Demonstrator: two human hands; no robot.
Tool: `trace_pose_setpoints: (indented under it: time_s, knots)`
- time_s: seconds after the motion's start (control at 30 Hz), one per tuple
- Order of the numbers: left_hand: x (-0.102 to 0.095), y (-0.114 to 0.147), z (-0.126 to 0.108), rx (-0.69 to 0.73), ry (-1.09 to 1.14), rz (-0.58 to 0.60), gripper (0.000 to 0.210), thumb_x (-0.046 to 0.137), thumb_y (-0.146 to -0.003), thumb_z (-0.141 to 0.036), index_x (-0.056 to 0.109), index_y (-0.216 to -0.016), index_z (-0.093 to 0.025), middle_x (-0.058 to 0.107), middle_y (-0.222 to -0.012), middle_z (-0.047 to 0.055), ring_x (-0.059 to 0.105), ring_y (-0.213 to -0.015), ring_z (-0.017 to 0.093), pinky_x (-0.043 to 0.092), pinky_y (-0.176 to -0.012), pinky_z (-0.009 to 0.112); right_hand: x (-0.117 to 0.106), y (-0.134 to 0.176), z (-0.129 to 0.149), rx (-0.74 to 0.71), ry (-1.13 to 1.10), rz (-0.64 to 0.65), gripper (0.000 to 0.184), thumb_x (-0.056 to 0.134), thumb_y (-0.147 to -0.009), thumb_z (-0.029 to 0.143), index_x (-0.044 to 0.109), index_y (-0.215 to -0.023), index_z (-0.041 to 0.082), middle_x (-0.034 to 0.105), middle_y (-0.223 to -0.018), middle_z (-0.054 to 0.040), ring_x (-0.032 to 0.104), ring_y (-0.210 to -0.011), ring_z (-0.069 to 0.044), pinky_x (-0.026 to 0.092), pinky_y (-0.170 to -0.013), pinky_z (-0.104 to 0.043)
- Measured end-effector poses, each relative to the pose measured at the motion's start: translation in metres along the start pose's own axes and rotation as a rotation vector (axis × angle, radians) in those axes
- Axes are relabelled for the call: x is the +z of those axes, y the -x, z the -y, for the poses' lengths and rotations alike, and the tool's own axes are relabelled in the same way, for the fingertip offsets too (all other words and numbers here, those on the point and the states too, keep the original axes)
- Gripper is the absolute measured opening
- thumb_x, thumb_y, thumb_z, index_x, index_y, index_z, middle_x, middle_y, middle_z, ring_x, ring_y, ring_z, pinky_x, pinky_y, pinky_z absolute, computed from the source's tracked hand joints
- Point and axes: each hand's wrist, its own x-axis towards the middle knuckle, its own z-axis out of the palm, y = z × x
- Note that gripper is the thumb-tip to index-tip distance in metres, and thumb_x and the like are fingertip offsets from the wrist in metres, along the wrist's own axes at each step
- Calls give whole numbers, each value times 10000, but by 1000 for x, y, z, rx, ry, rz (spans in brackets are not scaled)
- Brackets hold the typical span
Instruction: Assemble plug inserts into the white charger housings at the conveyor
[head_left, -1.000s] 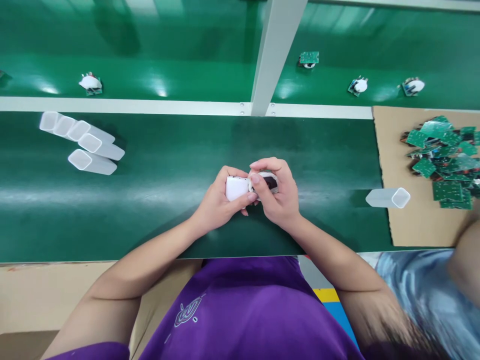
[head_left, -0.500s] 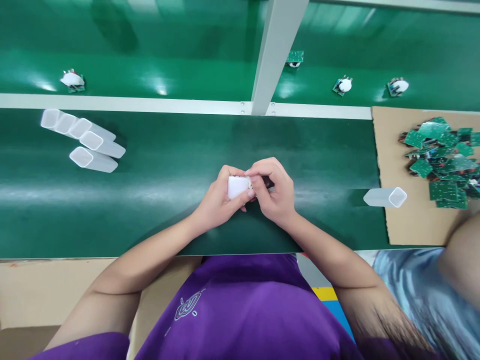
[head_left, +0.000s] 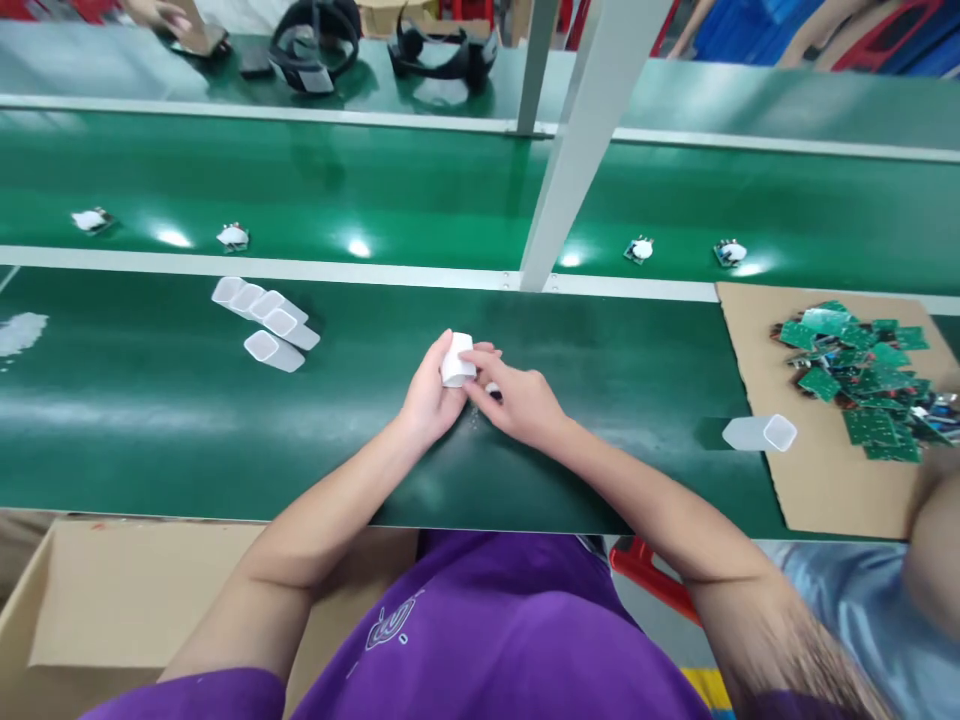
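Note:
My left hand [head_left: 433, 395] is wrapped round a small white plastic housing [head_left: 457, 362], held just above the middle of the green table. From the right, the thumb and index finger of my right hand [head_left: 517, 400] close on the housing's edge. A small white and dark bit [head_left: 493, 391] shows between the right fingers; its kind I cannot make out. Several translucent white sleeves [head_left: 274, 351] lie grouped on the table to the left. One more sleeve [head_left: 750, 433] lies at the right, its open end over the cardboard's edge.
Green circuit boards [head_left: 874, 380] are piled on a cardboard sheet [head_left: 817, 500] at the right, beside another person's arm [head_left: 934, 530]. Small board assemblies [head_left: 639, 249] sit on the green belt behind. A grey post [head_left: 574, 170] rises beyond my hands. Headsets [head_left: 442, 60] lie farther back.
The view has tilted up, showing the far bench. The white housing has turned more upright in my left hand, and my right hand has flattened, its fingers reaching to the housing's side.

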Motion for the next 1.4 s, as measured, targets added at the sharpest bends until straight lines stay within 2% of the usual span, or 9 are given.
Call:
trace_pose_setpoints:
  time_s: [0.1, 0.3, 0.47, 0.6, 0.73, 0.93, 1.1, 1.27, 1.4]
  knots:
    - [-8, -13, -12, 29, 39, 67, 392, 442, -916, -531, 597, -981, -177, 715, -941, 87, 694, -923, 208, 551, -833, 331, -4, -54, -1, 8, 93, -24, 298, 447, -988, 249, 627, -1223, 210, 717, -919, -24, 674, -800, -170, 477, -721, -246]
    - [-46, -46, -44, 493, -262, -254, 271, 618, -827, -419, 571, -1008, -222, 685, -915, 30, 647, -791, 131, 511, -713, 233, -16, -193, -44, 324, 230, -169, 278, 480, -902, 70, 708, -1043, 144, 689, -906, -93, 663, -886, -266, 519, -802, -374]
    - [-69, -59, -58, 737, -504, -331, 137, 586, -781, -298, 579, -880, -204, 637, -799, 0, 573, -675, 100, 440, -599, 186, -13, -234, -75, 635, 58, -172, 242, 511, -861, 20, 693, -1016, 55, 630, -831, -142, 663, -647, -260, 540, -631, -410]
    - [-78, -60, -72, 849, -669, -403, 119, 582, -777, -250, 597, -886, -204, 625, -816, -2, 577, -738, 120, 441, -654, 220, -7, -217, -73, 539, -59, -196, 384, 531, -889, 76, 566, -1272, 76, 649, -826, -105, 635, -581, -209, 535, -589, -364]
    - [-88, -34, -106, 985, -972, -525, 133, 640, -790, -234, 608, -912, -190, 620, -963, 19, 558, -1079, 205, 403, -963, 355, -9, -158, -58, 389, -328, 12, 184, 580, -899, 200, 674, -1032, 114, 620, -624, -23, 579, -507, -160, 480, -516, -277]
    - [-119, 17, -148, 704, -1497, -663, 819, 873, -512, -149, 466, -1223, -130, 435, -1397, 161, 294, -1376, 377, 213, -1170, 551, -21, -44, -30, 45, -38, 323, 102, 645, -846, 194, 740, -839, 156, 713, -807, -24, 650, -738, -153, 463, -693, -254]
    - [-142, 31, -143, 511, -1487, -739, 819, 826, -525, -145, 456, -1255, -187, 591, -1188, 88, 586, -1060, 309, 411, -1042, 574, -17, 1, -15, -12, 304, 449, 163, 593, -925, 185, 747, -976, 200, 713, -1027, -29, 662, -849, -167, 413, -643, -248]
    - [-139, 45, -136, 510, -1502, -788, 660, 827, -503, -202, 587, -1117, -240, 602, -805, -26, 590, -757, 217, 459, -975, 593, -14, 10, -1, -31, 532, 519, 220, 515, -1002, 273, 724, -1050, 221, 690, -1112, -20, 665, -795, -166, 354, -567, -262]
    - [-121, 50, -127, 509, -1248, -552, 607, 842, -463, -258, 679, -1048, -257, 627, -885, -15, 622, -810, 211, 503, -948, 555, -12, 7, 14, -61, 664, 594, 270, 446, -1027, 250, 705, -1061, 181, 684, -1086, -59, 663, -749, -184, 308, -527, -280]
